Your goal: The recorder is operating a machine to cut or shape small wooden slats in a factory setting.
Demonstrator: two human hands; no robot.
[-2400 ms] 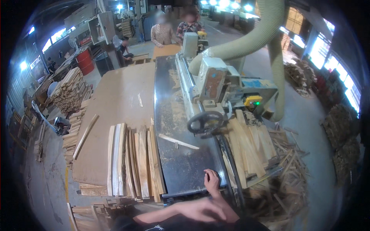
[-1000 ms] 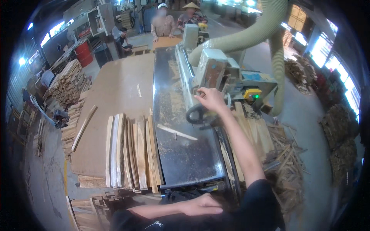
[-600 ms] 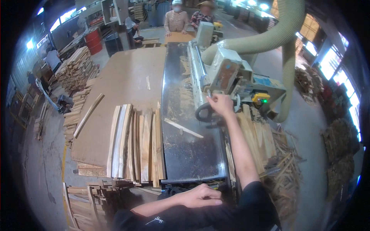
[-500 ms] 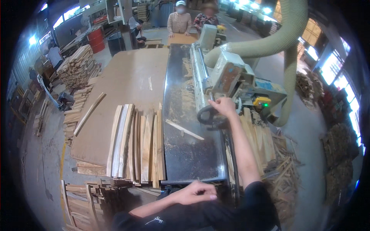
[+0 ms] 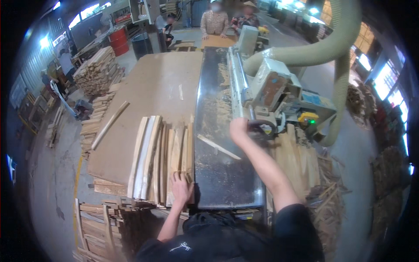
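Note:
My right hand (image 5: 239, 129) is closed on the left side of the dark handwheel (image 5: 267, 126) of a pale green woodworking machine (image 5: 270, 81). Down at the near end of a row of wooden strips (image 5: 175, 148), my left hand (image 5: 181, 188) has its fingers bent over the rightmost ones. Its palm hides their ends. A thin loose offcut (image 5: 218, 146) lies aslant on the dark metal machine table (image 5: 231, 183), between my two hands, with sawdust beyond it.
A brown board surface (image 5: 152, 83) carries the strips and one separate stick (image 5: 110, 125). Wood is stacked at the left (image 5: 97, 72) and below the table (image 5: 98, 227). Offcuts (image 5: 327, 187) pile up at the right. A thick ribbed hose (image 5: 305, 56) arches over the machine. Two people stand at the far end.
My left hand has gone from the table's near edge forward and left onto the strips. My right hand has shifted round to the handwheel's left side, and the wheel looks turned.

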